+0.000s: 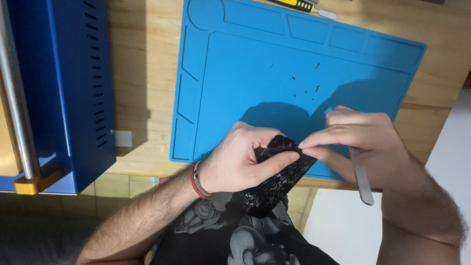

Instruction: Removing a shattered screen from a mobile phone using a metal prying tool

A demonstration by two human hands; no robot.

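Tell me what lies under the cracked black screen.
Below the cracked black screen: the blue mat's near edge and a dark printed shirt. The left hand hides its upper end.

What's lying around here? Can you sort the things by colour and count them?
Blue: 2 – ridged silicone work mat, vented metal machine
Black: 1 – cracked glass phone screen, in left hand
Silver: 1 – flat metal pry tool, in right hand
Yellow-black: 1 – tool handle
Total: 5

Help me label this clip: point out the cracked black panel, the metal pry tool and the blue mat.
cracked black panel (274, 184), head view, shattered middle.
metal pry tool (362, 179), head view, flat blade.
blue mat (255, 73), head view, bare centre.
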